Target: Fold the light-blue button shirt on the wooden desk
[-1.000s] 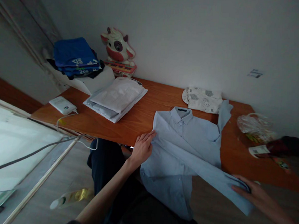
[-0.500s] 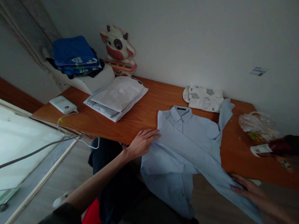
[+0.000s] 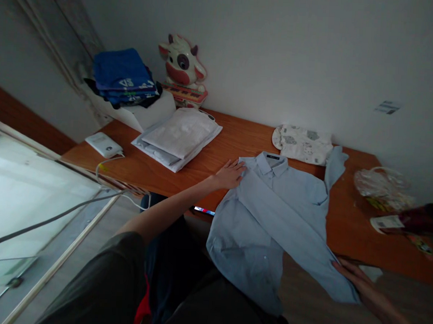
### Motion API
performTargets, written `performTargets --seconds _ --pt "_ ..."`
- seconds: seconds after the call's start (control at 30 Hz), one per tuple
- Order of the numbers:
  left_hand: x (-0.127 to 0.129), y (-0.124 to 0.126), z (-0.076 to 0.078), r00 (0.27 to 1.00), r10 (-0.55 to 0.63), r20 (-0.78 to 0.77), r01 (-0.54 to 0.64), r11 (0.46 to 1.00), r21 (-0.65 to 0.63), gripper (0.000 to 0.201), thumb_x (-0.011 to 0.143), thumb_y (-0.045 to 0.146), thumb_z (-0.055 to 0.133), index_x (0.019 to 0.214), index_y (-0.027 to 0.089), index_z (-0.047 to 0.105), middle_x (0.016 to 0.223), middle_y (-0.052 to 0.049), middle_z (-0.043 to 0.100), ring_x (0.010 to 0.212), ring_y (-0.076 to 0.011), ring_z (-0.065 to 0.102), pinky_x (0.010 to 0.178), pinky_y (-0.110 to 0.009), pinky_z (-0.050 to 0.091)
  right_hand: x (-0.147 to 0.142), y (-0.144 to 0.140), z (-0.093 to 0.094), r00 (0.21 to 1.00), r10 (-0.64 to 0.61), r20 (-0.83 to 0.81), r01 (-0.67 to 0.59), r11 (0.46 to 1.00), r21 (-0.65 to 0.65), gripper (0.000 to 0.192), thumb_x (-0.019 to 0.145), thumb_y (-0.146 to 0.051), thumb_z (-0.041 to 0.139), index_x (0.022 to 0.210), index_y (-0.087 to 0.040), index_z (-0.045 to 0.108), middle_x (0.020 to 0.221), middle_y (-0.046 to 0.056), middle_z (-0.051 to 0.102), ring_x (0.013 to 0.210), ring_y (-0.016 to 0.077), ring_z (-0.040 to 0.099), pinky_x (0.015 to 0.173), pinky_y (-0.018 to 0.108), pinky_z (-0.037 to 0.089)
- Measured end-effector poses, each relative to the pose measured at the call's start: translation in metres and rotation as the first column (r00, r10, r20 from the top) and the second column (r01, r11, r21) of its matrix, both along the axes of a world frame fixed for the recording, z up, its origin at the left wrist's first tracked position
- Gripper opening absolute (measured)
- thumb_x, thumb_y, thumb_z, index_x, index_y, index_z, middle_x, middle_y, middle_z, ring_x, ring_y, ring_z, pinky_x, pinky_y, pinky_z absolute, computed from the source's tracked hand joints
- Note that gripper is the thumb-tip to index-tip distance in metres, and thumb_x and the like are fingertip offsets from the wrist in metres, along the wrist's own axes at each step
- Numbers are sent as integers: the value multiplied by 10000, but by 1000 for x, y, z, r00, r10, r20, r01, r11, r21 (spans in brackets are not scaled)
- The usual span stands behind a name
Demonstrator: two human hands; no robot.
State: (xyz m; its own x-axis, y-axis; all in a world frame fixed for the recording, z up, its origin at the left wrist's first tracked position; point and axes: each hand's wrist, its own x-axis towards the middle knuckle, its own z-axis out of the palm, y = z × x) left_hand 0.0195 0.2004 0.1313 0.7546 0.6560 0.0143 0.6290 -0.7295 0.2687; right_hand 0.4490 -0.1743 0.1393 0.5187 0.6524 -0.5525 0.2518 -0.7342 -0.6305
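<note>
A light blue button-up shirt (image 3: 259, 208) lies face up over the desk's front edge, its collar toward the wall and its lower part hanging off. One sleeve (image 3: 300, 234) runs diagonally across its front to the lower right, past the edge. My left hand (image 3: 231, 175) rests with fingers spread on the shirt's left shoulder, palm down. At the cuff end, my right hand (image 3: 362, 283) has its fingers closed on the sleeve; part of its grip is hidden. The other sleeve (image 3: 335, 164) sticks up toward the back right.
A patterned folded cloth (image 3: 304, 145) lies behind the shirt. Left on the desk (image 3: 201, 180) are white packages (image 3: 181, 133), a power bank (image 3: 104, 144) with a cable, blue clothes (image 3: 123, 70) on a white box, and a cow toy (image 3: 181, 66). A plastic bag (image 3: 382, 185) and dark red bottle (image 3: 417, 218) stand right.
My left hand has slid up the shirt to its shoulder and flattened. My right hand still has the sleeve, whose end now lies higher and more to the left. The view has shifted slightly.
</note>
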Motion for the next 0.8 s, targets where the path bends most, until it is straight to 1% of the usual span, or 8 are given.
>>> performTargets --seconds 0.2,0.33,0.43,0.57,0.63,0.7,0.73,0.8 --pt "1 13 5 1000 0 -24 1 999 47 680 978 304 464 1636 145 409 1749 -167 307 1658 -372 136 1312 -684 66 -41 1 24 994 65 -83 -65 998 -4 633 520 -632 795 1039 -273 834 1100 176 818 1095 444 758 936 537 620" --pt "7 -7 0 994 -70 82 57 986 154 692 939 227 505 1615 103 423 1741 -172 326 1662 -286 163 1357 -492 87 -61 3 27 997 -61 -38 65 987 150 617 527 -643 787 1041 -306 833 1111 189 807 1057 461 762 837 550 636" --pt "14 -23 -10 995 -52 89 44 995 88 682 1050 409 394 1652 92 348 1744 -178 313 1640 -280 247 1340 -438 163 -61 -3 23 993 -112 27 104 975 197 626 529 -655 776 1045 -303 825 1146 171 803 1119 463 743 859 535 636" --pt "13 -25 -13 991 -94 91 88 994 61 889 1034 676 363 1676 71 251 1772 -212 205 1655 -319 186 1339 -450 139 -38 -26 24 998 -67 -21 69 992 110 586 501 -606 831 1003 -304 830 1146 190 800 1124 481 733 903 566 634" --pt "12 -21 -9 991 -67 115 60 996 64 929 992 721 441 1641 70 304 1751 -226 258 1628 -323 262 1319 -423 209 -23 -41 32 993 -118 -18 119 985 123 578 507 -598 863 1027 -349 818 1240 187 774 1169 489 710 941 599 617" --pt "12 -17 -1 989 -22 149 12 998 65 913 936 743 538 1559 86 422 1689 -229 367 1539 -332 419 1246 -406 350 -20 -55 41 979 -197 47 182 958 223 592 563 -638 847 1116 -436 779 1377 153 717 1271 464 660 1001 596 588" --pt "13 -14 3 987 -4 163 -6 998 59 856 925 740 561 1491 101 502 1632 -222 443 1462 -331 506 1188 -401 417 -26 -61 45 970 -218 111 182 946 269 590 590 -664 829 1141 -464 762 1398 138 706 1296 453 646 1027 594 577" --pt "17 -8 11 985 19 174 -25 999 33 695 961 727 510 1276 127 664 1450 -197 597 1299 -315 626 1097 -396 487 -60 -70 46 956 -142 255 61 951 302 551 625 -682 816 1124 -452 776 1326 134 743 1255 451 673 1054 610 576"
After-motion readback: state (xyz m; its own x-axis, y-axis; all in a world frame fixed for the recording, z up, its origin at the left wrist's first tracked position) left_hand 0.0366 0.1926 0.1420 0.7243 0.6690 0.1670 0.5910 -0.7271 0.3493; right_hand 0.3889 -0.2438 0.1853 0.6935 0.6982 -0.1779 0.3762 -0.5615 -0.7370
